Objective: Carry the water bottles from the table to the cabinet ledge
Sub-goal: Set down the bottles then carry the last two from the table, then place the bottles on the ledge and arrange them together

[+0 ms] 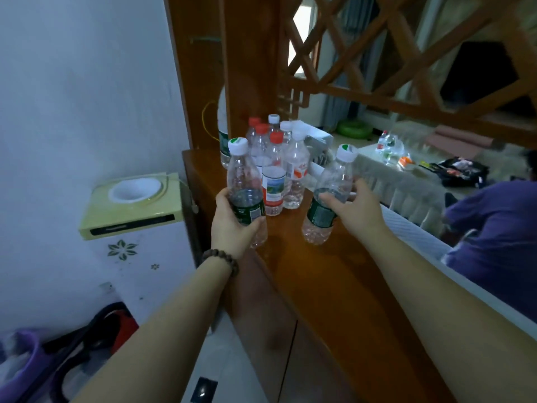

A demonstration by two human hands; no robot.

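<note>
Both hands are over the wooden cabinet ledge (334, 274). The left hand (232, 225) is wrapped tight around a green-labelled bottle (244, 184), upright, its base at the ledge. The right hand (353, 206) grips a second green-labelled bottle (328, 199), tilted, fingers across its label. Just behind stands a cluster of bottles (276, 164), red and white caps, already on the ledge. More bottles (388, 145) sit on the far bench (406, 181).

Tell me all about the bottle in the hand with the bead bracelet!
The bottle in the left hand is clear plastic with a white cap that has a green mark, and a dark green label around its lower half. It stands nearly upright, its base at the wooden ledge. The left hand wraps around its label. It looks mostly empty, just in front of the cluster of other bottles.
</note>
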